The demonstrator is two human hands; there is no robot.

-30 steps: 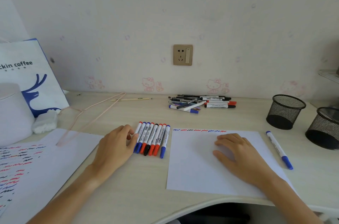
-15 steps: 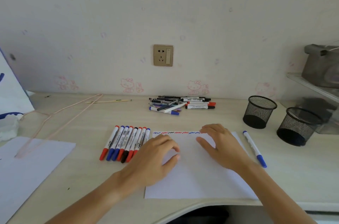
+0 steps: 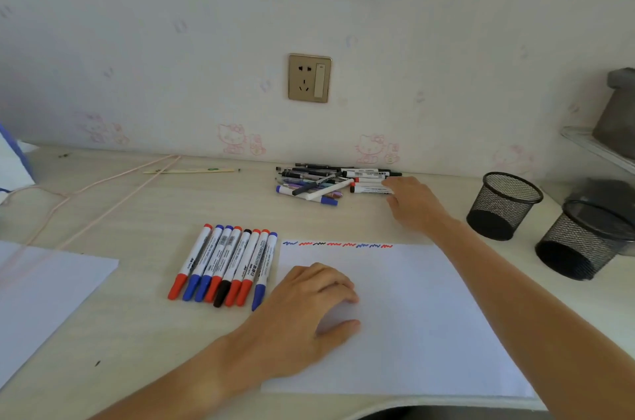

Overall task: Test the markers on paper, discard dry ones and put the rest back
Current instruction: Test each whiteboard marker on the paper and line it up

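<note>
A white sheet of paper (image 3: pixel 412 316) lies at the desk's front edge, with a line of red, blue and black squiggles (image 3: pixel 336 244) along its top. My left hand (image 3: pixel 302 309) rests on the sheet's left part, fingers loosely bent, holding nothing. Left of the sheet, several capped red, blue and black markers (image 3: pixel 226 265) lie side by side in a row. A loose pile of markers and pens (image 3: pixel 319 182) lies by the wall. My right hand (image 3: pixel 412 203) reaches out to that pile, its fingertips touching the right ends of the markers.
Two black mesh cups (image 3: pixel 503 206) (image 3: pixel 584 240) stand at the right, close to my right forearm. Another white sheet (image 3: pixel 41 292) lies at the left. A pink cord (image 3: pixel 103 192) and a thin stick (image 3: pixel 192 171) lie at the back left. A shelf (image 3: pixel 598 144) juts in at the right.
My left hand moved from the marker row onto the sheet. My right hand left the sheet and stretched back to the pile by the wall. The view swung right.
</note>
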